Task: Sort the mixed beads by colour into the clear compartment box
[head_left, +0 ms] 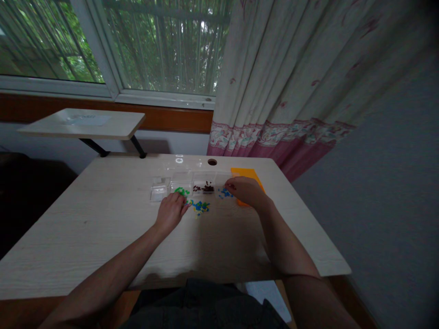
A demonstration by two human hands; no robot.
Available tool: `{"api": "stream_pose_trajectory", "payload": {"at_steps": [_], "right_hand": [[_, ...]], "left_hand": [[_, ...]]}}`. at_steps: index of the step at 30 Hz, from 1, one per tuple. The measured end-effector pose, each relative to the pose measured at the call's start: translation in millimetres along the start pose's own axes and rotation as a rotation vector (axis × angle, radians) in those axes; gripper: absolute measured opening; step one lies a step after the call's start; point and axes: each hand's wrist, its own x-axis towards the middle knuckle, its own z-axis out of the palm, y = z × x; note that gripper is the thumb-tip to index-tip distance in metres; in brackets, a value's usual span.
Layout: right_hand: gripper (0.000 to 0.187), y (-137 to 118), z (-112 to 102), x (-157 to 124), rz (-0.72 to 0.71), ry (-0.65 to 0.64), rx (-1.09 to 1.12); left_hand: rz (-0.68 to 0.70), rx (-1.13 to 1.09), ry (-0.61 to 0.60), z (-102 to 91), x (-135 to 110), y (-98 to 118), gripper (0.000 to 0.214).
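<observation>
A clear plastic tray (161,188) with several compartments lies on the pale wooden table (103,214). One compartment holds green beads (180,189), another dark brown beads (204,188), and blue beads (224,193) lie at its right end. A loose pile of blue, yellow and green beads (200,207) sits on the table in front of the tray. My left hand (170,211) rests beside this pile, fingers curled, fingertips near the green beads. My right hand (247,191) hovers over the blue beads, fingers pinched together; whether they hold a bead is hidden.
An orange sheet (245,174) lies under my right hand at the table's back right. A cable hole (212,161) is at the back edge. A small raised shelf (82,123) stands behind on the left, under the window. A curtain (291,82) hangs at the right.
</observation>
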Motion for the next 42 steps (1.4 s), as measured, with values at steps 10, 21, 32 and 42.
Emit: {"api": "stream_pose_trajectory", "payload": {"at_steps": [10,21,32,42], "right_hand": [[0.028,5,-6,-2,-0.009,-0.008,0.031],[0.026,5,-7,-4,-0.018,0.009,0.058],[0.029,1,-9,-4,-0.028,-0.027,0.044],[0.029,-1,-11,-5,-0.018,-0.046,0.065]], "left_hand": [[0.021,-0.106,0.002,-0.2,-3,-9,0.029],[0.037,-0.105,-0.013,0.4,0,-6,0.023],[0.052,-0.091,-0.010,-0.2,1,-3,0.025],[0.045,-0.067,-0.012,-0.8,1,-3,0.024]]}}
